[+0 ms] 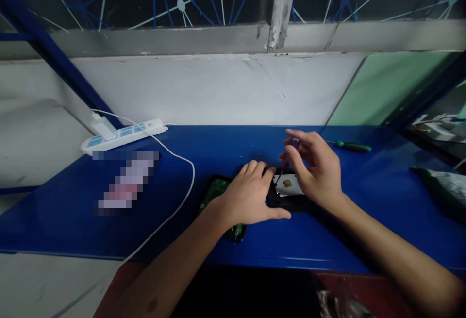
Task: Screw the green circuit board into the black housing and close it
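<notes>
A black device housing (286,203) lies on the blue table with a silver metal plate (295,188) exposed inside it. My left hand (249,194) braces its left end, fingers at the far corner and thumb along the near edge. In my right hand (320,167) is a small screwdriver (294,144) with a purplish handle, pinched between thumb and fingers. Its shaft slants down to the left side of the plate; the exact tip contact is hard to make out. Partly under my left hand and wrist sits a black shell with green parts (217,185).
Tiny screw-like bits (254,146) lie beyond my left hand. A green-and-black screwdriver (352,147) rests at the back right. To the left are a power strip (125,136), a white cable (193,172) and a pixelated object (129,182). A dark-and-silver bag (446,189) lies far right.
</notes>
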A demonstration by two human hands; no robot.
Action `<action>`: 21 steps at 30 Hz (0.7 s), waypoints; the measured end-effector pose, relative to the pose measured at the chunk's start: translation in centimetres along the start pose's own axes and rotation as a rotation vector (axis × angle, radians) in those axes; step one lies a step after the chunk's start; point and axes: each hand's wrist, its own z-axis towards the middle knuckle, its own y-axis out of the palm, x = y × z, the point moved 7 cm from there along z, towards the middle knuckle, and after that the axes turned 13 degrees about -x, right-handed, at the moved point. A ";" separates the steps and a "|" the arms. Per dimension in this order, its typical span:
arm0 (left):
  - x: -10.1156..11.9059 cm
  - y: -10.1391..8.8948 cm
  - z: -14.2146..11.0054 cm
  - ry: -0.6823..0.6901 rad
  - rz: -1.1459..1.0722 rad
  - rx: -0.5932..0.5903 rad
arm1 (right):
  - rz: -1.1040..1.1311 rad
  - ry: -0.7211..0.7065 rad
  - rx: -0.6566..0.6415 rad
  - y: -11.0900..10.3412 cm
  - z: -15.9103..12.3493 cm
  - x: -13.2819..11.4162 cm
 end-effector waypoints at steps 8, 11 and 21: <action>-1.3 -1.0 -0.1 -0.086 -0.106 0.051 | 0.100 -0.001 0.136 -1.0 0.0 0.5; -1.7 -1.4 -0.3 -0.098 -0.104 0.077 | 0.105 0.026 0.116 -0.8 0.0 0.9; -1.1 -0.9 -0.2 -0.011 -0.034 0.030 | 0.053 0.006 0.020 -0.2 0.0 0.3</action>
